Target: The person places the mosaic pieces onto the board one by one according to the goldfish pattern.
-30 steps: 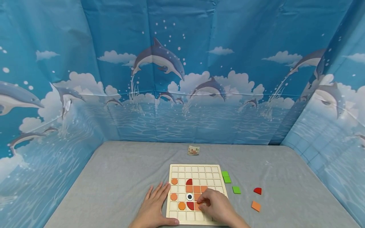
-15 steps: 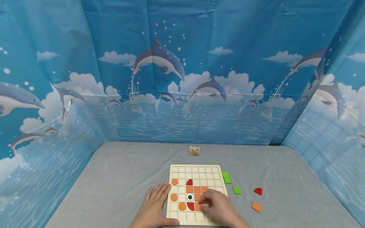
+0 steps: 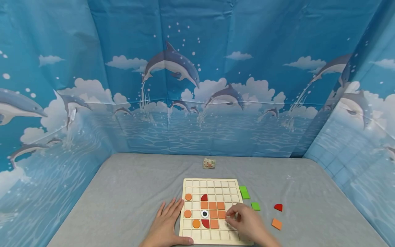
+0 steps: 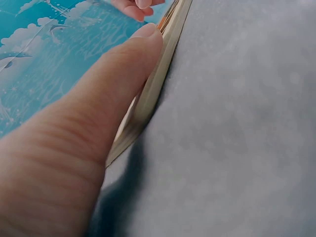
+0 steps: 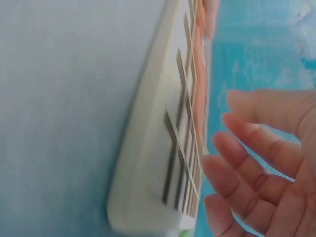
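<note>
A wooden grid board (image 3: 211,179) lies on the grey cloth. Set in it are several orange square tiles (image 3: 212,206), orange discs (image 3: 196,223), two red quarter-circle tiles (image 3: 205,223) and a white disc with a black dot (image 3: 204,214). My left hand (image 3: 165,219) rests at the left side, fingers spread, its thumb (image 4: 123,64) along the board's near edge. Over the right part hovers my right hand (image 3: 247,219), fingertips beside the rightmost orange tile (image 3: 221,214) of the eye row. The right wrist view shows its fingers loosely bent, with nothing between them.
Green square tiles (image 3: 255,206) lie along the board's right side. Farther right are a red quarter-circle tile (image 3: 278,207) and an orange square tile (image 3: 276,224). Behind the board sits a small patterned card (image 3: 209,163). A dolphin-print curtain (image 3: 197,130) encloses the table.
My right hand has drawn back to the right, baring an orange square tile in the eye row and the one below. My left hand has stayed in place.
</note>
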Motion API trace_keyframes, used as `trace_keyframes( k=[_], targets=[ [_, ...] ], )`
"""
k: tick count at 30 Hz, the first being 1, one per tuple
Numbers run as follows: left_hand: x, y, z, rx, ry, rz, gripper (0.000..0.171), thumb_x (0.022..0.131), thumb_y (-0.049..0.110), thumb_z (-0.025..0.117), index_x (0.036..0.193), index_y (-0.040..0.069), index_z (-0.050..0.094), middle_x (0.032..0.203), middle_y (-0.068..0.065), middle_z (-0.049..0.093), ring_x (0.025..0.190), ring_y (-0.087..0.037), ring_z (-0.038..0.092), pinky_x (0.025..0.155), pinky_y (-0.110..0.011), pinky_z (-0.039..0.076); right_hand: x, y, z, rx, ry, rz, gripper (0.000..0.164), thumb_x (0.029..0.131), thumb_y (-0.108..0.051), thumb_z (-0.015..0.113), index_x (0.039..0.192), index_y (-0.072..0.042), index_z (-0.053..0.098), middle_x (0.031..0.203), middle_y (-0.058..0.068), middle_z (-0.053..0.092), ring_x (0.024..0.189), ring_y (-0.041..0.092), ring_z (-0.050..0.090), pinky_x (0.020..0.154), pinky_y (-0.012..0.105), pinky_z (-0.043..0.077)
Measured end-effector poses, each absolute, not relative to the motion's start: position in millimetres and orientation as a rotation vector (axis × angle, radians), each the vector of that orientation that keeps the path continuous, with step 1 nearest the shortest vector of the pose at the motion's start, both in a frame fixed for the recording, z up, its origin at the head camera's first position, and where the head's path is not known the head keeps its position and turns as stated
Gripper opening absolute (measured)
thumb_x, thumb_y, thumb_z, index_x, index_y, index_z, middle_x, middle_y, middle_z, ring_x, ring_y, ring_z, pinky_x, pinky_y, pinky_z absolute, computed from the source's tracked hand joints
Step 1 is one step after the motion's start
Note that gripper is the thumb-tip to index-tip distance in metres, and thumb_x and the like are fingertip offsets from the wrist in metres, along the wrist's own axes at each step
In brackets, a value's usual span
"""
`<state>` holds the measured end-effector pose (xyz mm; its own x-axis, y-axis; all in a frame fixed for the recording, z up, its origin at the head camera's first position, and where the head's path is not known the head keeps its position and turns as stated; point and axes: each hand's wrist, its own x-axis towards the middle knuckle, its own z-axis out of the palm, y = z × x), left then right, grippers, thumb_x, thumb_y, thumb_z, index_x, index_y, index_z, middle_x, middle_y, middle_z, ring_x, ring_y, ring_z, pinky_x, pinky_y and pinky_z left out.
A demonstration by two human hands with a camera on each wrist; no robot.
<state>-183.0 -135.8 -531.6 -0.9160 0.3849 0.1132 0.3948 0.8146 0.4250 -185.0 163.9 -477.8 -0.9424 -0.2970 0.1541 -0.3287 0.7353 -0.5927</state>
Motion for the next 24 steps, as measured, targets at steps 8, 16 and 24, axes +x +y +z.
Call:
trace_keyframes(
  k=[8, 16, 24],
  targets=[
    [-183.3, -136.2, -531.3, -0.635, -2.988, -0.698, 0.124, 0.059, 0.087, 0.056, 0.151, 0.010, 0.025, 0.154, -0.003, 0.027, 0.142, -0.026, 0.015, 0.109, -0.053, 0.007, -187.4, 192.0, -467.5, 0.356, -2.942, 1.048, 0.009, 0.080, -0.021, 0.077, 0.083, -0.020, 0.069, 0.075, -0.010, 0.054, 0.058, 0.006, 0.045, 0.050, 0.024, 0.039],
    [-183.7, -135.5, -531.5, -0.635, -2.992, -0.699, 0.124, 0.059, 0.087, 0.056, 0.151, 0.010, 0.025, 0.153, -0.004, 0.027, 0.141, -0.026, 0.016, 0.109, -0.053, 0.007, -189.4, 228.3, -463.6, 0.089, -3.018, 0.898, 0.022, 0.071, -0.026, 0.083, 0.089, -0.019, 0.071, 0.090, -0.008, 0.062, 0.074, 0.012, 0.055, 0.063, 0.031, 0.048],
    [-183.7, -136.5, -531.7, -0.637, -2.987, -0.696, 0.124, 0.059, 0.087, 0.057, 0.152, 0.010, 0.025, 0.153, -0.004, 0.027, 0.142, -0.026, 0.015, 0.109, -0.053, 0.007, -188.3, 252.8, -468.6, 0.036, -3.122, 0.752, 0.033, 0.071, -0.035, 0.082, 0.095, -0.016, 0.070, 0.082, -0.004, 0.054, 0.067, 0.014, 0.046, 0.058, 0.032, 0.040]
  ],
)
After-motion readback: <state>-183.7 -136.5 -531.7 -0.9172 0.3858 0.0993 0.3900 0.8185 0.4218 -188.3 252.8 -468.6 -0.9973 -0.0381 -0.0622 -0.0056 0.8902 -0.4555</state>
